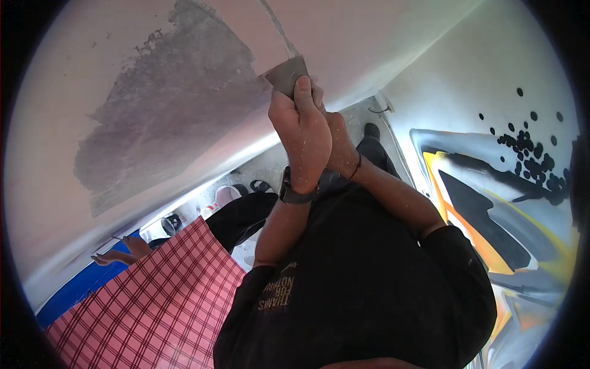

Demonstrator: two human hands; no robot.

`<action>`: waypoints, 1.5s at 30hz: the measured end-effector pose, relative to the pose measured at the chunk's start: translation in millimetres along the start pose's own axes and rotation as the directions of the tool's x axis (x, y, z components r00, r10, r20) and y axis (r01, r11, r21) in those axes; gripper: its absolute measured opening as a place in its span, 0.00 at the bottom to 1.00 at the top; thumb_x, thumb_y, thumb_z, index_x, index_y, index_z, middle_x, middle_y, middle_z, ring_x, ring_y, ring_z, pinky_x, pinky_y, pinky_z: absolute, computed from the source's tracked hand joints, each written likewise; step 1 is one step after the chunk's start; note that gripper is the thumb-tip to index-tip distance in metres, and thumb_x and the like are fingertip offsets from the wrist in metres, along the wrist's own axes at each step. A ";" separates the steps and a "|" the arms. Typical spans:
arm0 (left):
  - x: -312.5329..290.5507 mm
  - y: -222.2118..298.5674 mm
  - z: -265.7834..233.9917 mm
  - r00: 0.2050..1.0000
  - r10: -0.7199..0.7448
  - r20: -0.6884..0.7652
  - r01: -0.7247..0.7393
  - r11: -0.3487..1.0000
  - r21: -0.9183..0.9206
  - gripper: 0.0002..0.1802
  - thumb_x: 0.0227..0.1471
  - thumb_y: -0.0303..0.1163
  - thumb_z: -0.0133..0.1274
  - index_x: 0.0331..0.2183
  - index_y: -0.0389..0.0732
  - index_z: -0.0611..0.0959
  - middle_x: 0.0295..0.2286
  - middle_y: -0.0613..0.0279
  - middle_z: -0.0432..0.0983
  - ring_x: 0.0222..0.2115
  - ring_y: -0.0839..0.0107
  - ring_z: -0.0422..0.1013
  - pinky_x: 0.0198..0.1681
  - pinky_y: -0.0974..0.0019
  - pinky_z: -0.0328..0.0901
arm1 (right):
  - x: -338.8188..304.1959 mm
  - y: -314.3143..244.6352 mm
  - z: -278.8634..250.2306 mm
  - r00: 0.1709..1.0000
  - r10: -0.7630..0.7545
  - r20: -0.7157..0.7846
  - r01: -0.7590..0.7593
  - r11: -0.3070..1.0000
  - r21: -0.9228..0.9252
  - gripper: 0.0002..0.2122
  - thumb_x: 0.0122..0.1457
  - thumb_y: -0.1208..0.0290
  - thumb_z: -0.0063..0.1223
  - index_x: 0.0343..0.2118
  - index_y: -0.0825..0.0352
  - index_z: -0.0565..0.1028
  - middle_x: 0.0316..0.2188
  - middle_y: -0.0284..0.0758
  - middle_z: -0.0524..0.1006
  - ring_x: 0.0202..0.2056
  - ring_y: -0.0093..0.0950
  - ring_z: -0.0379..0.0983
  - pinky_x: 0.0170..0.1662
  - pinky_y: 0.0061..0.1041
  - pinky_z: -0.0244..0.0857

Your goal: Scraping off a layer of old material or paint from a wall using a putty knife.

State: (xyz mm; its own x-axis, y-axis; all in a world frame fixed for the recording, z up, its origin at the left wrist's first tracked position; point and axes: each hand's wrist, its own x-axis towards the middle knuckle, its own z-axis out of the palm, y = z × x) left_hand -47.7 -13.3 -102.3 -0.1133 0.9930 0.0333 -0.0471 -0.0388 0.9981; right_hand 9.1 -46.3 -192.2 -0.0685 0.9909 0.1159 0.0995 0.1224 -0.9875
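My left hand (299,135), with a watch at the wrist, is closed on a flat grey scraper (286,76). Its thumb presses along the blade. The blade's far edge lies at the pinkish wall (49,123), right by the lower end of a narrow grey streak (278,26). My right hand (337,140) is tucked against the far side of my left hand, and its fingers are mostly hidden, so its grip does not show. To the left of the scraper, a broad grey patch (178,98) covers part of the wall.
At my left stands another person in a red checked shirt (160,295), one hand (117,255) near the wall's lower edge. A pinkish bucket (226,195) and a dark container (171,224) are on the floor beyond. On my right rises a painted wall (485,209).
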 end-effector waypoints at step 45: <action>7.2 -7.6 -21.1 0.999 -0.016 -0.048 0.018 0.999 0.042 0.14 0.66 0.32 0.44 0.27 0.39 0.67 0.18 0.70 0.63 0.15 0.84 0.55 0.15 0.75 0.48 | 6.5 -17.4 21.8 1.000 0.026 0.004 -0.026 1.000 0.000 0.07 0.52 0.75 0.60 0.33 0.72 0.77 0.28 0.42 0.81 0.35 0.29 0.81 0.34 0.31 0.71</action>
State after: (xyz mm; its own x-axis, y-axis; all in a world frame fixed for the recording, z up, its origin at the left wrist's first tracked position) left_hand -69.1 -8.2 -110.8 -0.1602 0.9870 0.0152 -0.0078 -0.0167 0.9998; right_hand -14.7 -43.3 -176.6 -0.0699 0.9935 0.0901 0.1016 0.0969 -0.9901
